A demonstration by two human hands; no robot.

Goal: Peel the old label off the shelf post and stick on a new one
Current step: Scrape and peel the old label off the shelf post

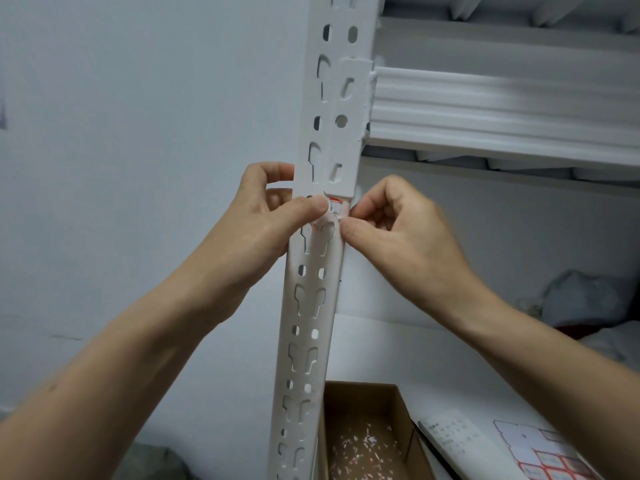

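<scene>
A white slotted shelf post (pixel 311 306) runs up the middle of the view. A small red-and-white label (pixel 335 206) sits on it just below the beam bracket, partly torn, with pale residue beneath. My left hand (pixel 266 216) wraps the post from the left, its thumb pressing beside the label. My right hand (pixel 391 230) comes in from the right, and its thumb and forefinger pinch the label's lower right edge. A sheet of new red-bordered labels (pixel 547 455) lies on the shelf at bottom right.
An open cardboard box (pixel 367 403) with several paper scraps inside stands on the lower shelf next to the post. Beside it lies a printed white sheet (pixel 450 438). A white beam (pixel 502 109) crosses above; crumpled white and red material (pixel 588 306) sits at the right.
</scene>
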